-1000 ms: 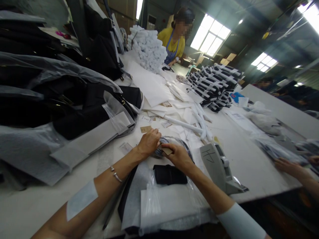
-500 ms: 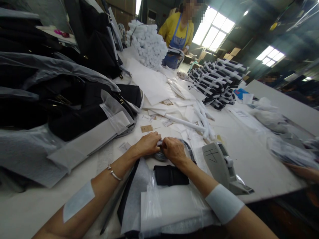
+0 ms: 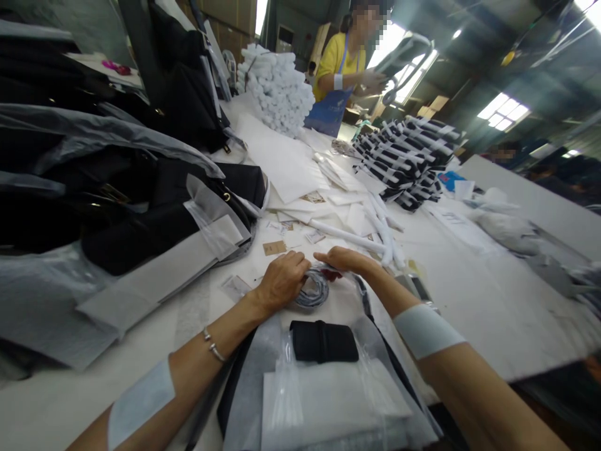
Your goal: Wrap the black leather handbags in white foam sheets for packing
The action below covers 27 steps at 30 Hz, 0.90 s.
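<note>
A coil of plastic-wrapped strap (image 3: pixel 313 293) lies at the top of the black bag (image 3: pixel 228 394) in front of me. My left hand (image 3: pixel 284 279) is closed on the coil's left side. At its upper right my right hand (image 3: pixel 350 259) has its fingers bent around the wrapped strap, the index finger pointing left; part of its grip is hidden. Below the coil, a black folded piece with a band around it (image 3: pixel 323 342) sits on the bag. Clear plastic and a white padding sheet (image 3: pixel 328 401) cover the bag's front.
Plastic-wrapped black bags (image 3: pixel 136 238) are heaped at left. A grey tape dispenser (image 3: pixel 417 288) is partly behind my right forearm. White tubes (image 3: pixel 350 237), paper sheets (image 3: pixel 282 156) and a brown tag (image 3: pixel 274 248) lie ahead. Across the table a co-worker (image 3: pixel 340 69) holds a looped strap.
My right hand has turned and shifted up and right, uncovering the coil. The co-worker has raised a looped strap. My view has shifted slightly.
</note>
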### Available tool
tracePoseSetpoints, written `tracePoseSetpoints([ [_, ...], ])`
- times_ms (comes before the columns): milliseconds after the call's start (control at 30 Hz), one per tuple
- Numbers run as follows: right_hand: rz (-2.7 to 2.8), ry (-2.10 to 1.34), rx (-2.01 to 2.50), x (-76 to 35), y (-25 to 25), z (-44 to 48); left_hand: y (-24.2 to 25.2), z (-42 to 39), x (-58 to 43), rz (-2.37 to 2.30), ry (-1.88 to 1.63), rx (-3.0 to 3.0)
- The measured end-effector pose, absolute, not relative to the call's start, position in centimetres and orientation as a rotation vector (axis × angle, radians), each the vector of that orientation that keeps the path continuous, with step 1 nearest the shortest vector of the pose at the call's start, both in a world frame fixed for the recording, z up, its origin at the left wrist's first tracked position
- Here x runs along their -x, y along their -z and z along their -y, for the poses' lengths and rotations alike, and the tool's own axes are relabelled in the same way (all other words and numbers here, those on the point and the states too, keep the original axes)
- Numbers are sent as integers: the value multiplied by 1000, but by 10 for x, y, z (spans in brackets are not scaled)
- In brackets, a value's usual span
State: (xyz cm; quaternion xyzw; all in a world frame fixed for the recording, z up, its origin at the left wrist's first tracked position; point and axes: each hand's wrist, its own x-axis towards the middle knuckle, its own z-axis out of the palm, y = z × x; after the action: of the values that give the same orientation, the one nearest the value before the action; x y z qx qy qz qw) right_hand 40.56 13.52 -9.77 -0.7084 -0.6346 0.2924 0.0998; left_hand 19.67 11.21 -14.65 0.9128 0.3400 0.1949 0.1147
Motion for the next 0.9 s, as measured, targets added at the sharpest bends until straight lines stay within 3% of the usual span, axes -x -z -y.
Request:
tracePoseSetpoints([
  [133,1583,-1611,2007,-394,105,-140,146,-110,-199,-891,-710,-2771],
  [200,1470,-1735,1935,-391,109,-140,147,-110,-199,-885,-714,-2772],
  [633,1552,-1238,1803,-386,142,-130,161,-119,-200,-956,-515,-2431],
  [900,1799,-730,1785,-370,147,-102,166,-121,-201,-1104,-543,-2347],
])
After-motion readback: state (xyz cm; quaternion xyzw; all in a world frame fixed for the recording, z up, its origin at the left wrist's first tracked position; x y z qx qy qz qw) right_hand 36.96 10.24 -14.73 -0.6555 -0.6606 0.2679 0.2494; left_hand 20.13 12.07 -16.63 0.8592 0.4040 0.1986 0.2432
